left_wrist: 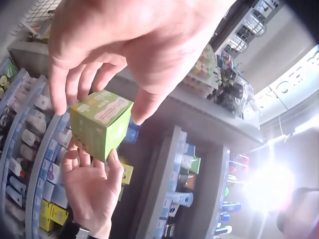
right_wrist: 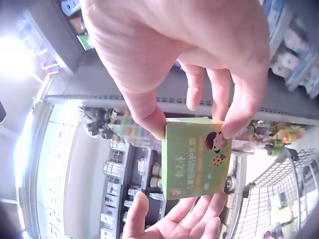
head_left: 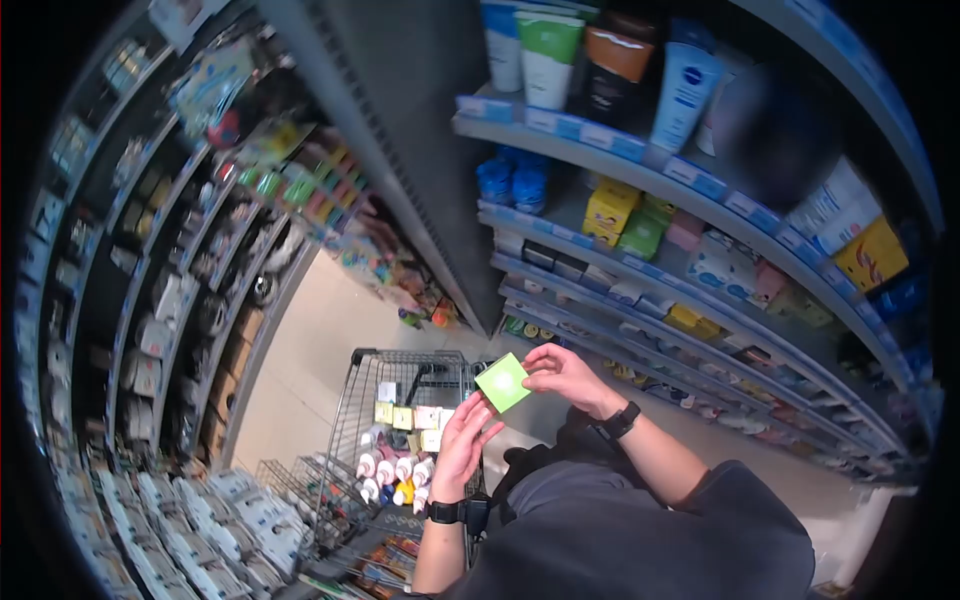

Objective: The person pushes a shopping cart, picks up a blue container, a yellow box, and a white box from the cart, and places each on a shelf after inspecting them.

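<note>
A small light-green cardboard box (head_left: 504, 383) is held up in front of the body. In the right wrist view its printed side (right_wrist: 197, 162) carries a cartoon figure and Chinese characters. My right hand (head_left: 566, 381) pinches the box between thumb and fingers at one edge. Close at the opposite side is my left hand (head_left: 466, 445), its fingers extended by the box and its thumb apart. The left wrist view shows the box's lettered face (left_wrist: 103, 110) between the hands.
A wire shopping cart (head_left: 345, 440) stands at the left, with white bottles (head_left: 385, 468) and small boxes (head_left: 402, 418) in it. Shelves (head_left: 600, 140) of tubes and boxes rise at the right. Another run of shelves (head_left: 150, 300) lines the left side.
</note>
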{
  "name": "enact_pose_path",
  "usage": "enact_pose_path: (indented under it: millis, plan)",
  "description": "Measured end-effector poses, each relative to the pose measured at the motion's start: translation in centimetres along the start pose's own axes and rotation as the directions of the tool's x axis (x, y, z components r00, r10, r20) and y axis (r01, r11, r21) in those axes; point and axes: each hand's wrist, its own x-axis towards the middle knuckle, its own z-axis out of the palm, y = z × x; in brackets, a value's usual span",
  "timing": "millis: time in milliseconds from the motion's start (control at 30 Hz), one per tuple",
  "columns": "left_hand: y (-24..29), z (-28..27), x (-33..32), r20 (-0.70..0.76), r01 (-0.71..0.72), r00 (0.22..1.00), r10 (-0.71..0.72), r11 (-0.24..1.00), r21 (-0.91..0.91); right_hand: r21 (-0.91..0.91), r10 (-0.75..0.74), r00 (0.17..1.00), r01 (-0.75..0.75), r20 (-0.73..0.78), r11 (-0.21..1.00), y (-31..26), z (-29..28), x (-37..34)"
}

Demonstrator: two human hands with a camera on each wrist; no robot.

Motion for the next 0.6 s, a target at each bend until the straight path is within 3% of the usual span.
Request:
enact_pose_path:
  millis: [167, 233, 333, 600]
  plan:
    - [0.8, 7.5, 3.1, 0.078, 0.052, 0.995, -0.068, 0.979, 0.196, 0.037, -0.122, 0.992, 0.123, -0.026, 0.992, -3.7, -5.6, -4.4]
    - [0.3, 10.0, 4.4, 0.125, 0.005, 0.992, -0.031, 0.979, 0.203, -0.090, -0.190, 0.981, 0.185, -0.043, 0.979, -4.8, -7.5, -5.7]
    - [-0.4, 13.2, 6.4, 0.104, 0.024, 0.994, -0.043, 0.983, 0.180, -0.108, -0.197, 0.979, 0.190, -0.056, 0.976, -5.3, -10.3, -6.8]
    - [-1.4, 20.3, 11.1, 0.143, 0.040, 0.987, -0.071, 0.978, 0.205, 0.005, -0.305, 0.929, 0.313, -0.209, 0.950, -6.7, -15.4, -9.9]
